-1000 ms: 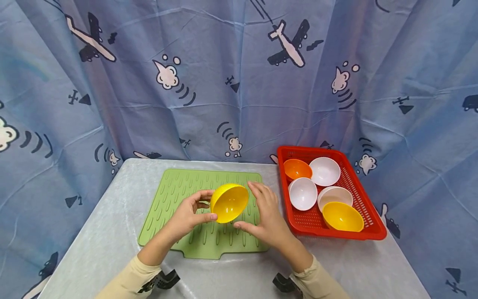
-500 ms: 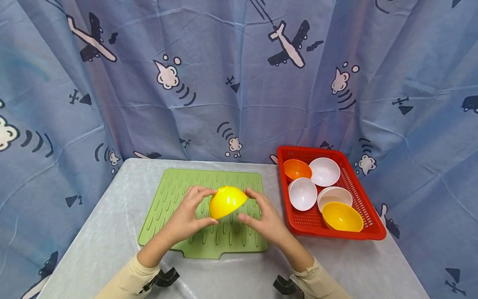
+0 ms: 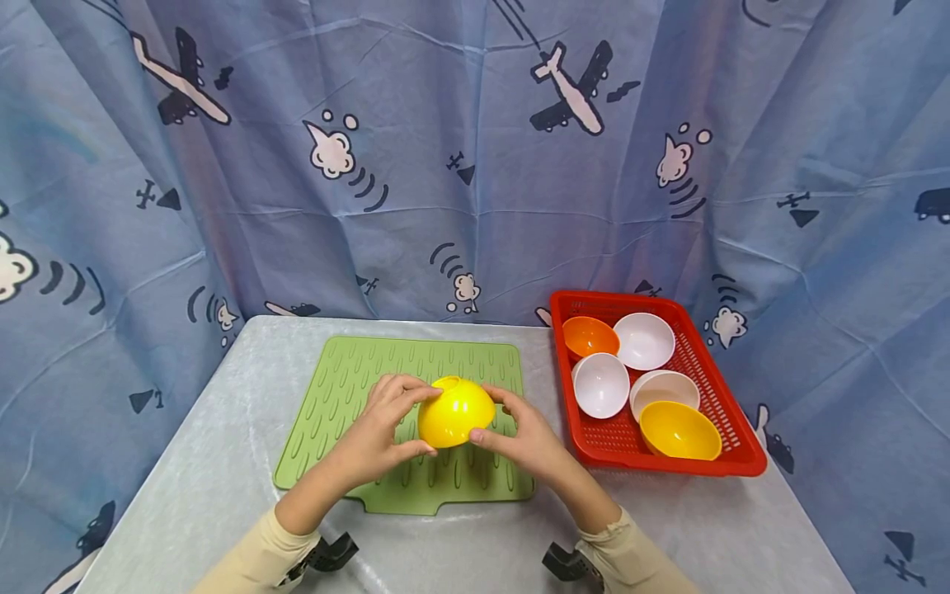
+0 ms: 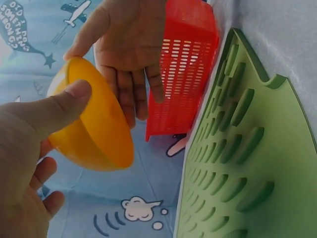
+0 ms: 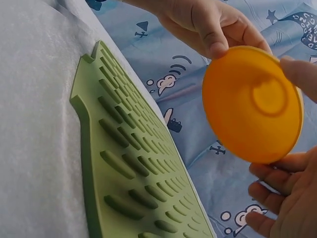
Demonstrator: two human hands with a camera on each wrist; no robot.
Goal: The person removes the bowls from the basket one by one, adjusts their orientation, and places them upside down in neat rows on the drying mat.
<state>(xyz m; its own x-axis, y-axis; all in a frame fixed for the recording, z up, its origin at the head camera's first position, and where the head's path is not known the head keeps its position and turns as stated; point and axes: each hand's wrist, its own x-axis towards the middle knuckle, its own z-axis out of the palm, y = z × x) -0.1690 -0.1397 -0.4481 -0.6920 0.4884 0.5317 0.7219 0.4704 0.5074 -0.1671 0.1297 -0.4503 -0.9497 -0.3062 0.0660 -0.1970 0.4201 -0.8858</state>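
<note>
A small yellow bowl [image 3: 458, 415] is held upside down and tilted above a green ribbed drying mat [image 3: 453, 490]. In the head view its foot ring faces up and its opening points down. My left hand [image 3: 371, 437] grips the bowl's left side, thumb low and fingers near the foot. At the opposite side my right hand [image 3: 529, 437] pinches the bowl, its thumb on the near surface and fingers at the far rim. The right wrist view looks into the bowl's hollow [image 5: 237, 114], with both thumbs at its rim. In the left wrist view the left thumb presses on the bowl [image 4: 99, 124].
To the right stands a red slotted basket [image 3: 594, 450]. In it lie an orange bowl [image 3: 590, 337], two white bowls [image 3: 646, 341], a cream bowl [image 3: 671, 386] and a yellow bowl [image 3: 681, 431]. A blue patterned curtain [image 3: 416, 165] hangs behind the grey table [image 3: 200, 470].
The bowl has turned from its opening facing me to underside up. My right hand has come in from beside the bowl and now holds it too. Basket and mat have not moved.
</note>
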